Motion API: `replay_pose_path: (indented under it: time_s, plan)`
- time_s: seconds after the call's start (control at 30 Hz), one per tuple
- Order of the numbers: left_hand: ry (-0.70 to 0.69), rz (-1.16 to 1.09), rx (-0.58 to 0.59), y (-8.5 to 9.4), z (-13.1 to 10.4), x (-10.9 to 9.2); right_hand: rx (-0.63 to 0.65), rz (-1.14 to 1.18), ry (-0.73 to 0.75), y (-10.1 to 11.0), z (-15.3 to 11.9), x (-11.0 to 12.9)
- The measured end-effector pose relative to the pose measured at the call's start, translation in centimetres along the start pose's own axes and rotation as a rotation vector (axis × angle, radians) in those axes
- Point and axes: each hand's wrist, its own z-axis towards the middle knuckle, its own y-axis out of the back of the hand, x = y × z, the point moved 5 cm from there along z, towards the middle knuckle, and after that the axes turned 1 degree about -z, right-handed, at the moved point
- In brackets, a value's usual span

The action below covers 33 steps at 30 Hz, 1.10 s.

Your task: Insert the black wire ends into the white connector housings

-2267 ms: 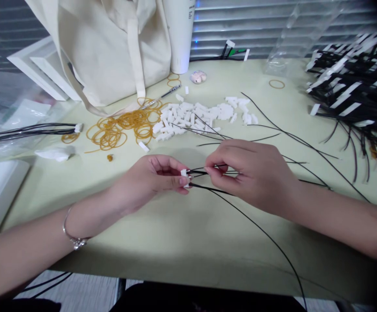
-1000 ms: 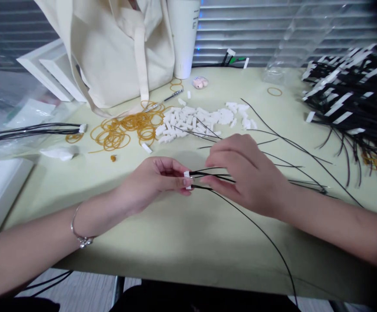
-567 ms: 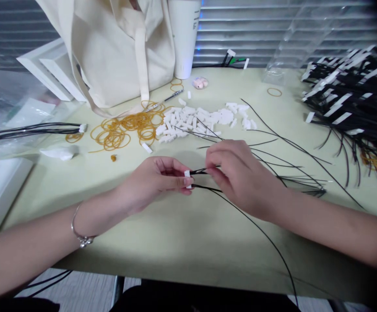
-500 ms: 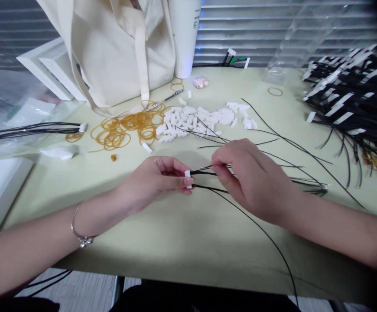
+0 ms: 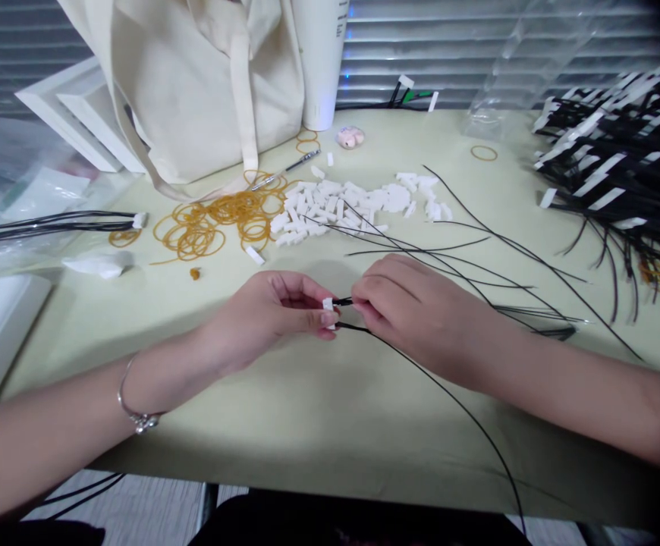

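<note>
Between thumb and fingers, my left hand (image 5: 284, 307) pinches a small white connector (image 5: 328, 305). Black wires (image 5: 444, 387) come out of its right side; one curves down over the table's front edge. Just right of the connector, my right hand (image 5: 398, 303) is closed on the upper black wires, its fingertips close to the housing. Loose black wires lie behind and to the right of my right hand. A heap of white connectors (image 5: 319, 208) sits beyond both hands.
Rubber bands (image 5: 193, 227), a pen (image 5: 293, 167) and a cream bag (image 5: 210, 98) lie back left. A white bottle (image 5: 322, 68) stands behind. White box (image 5: 5, 326) at left; bundled black wires (image 5: 608, 159) at right on the table (image 5: 307, 432).
My right hand has moved left along the wires, closer to the connector. My left hand keeps its pinch. The view has shifted slightly.
</note>
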Motion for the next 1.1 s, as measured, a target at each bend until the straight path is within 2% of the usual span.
replay_pose_path:
  time_s: [0.53,0.73,0.9,1.03,1.1]
  plan:
    - [-0.008,0.050,-0.024,0.0,0.0,-0.1,0.026,0.069,-0.069,0.1,0.3,-0.3]
    - [-0.011,0.059,-0.038,-0.1,-0.1,0.0,0.027,0.067,-0.075,-0.4,0.5,0.1]
    - [-0.014,0.055,-0.036,-0.2,-0.1,0.0,0.007,0.164,-0.129,-1.1,0.5,0.1]
    - [-0.016,0.078,-0.027,-0.3,-0.1,0.0,0.043,0.205,-0.143,-1.3,0.5,0.3]
    - [-0.017,0.085,-0.024,-0.3,-0.1,-0.1,0.108,0.238,-0.164,-1.0,0.6,-0.2]
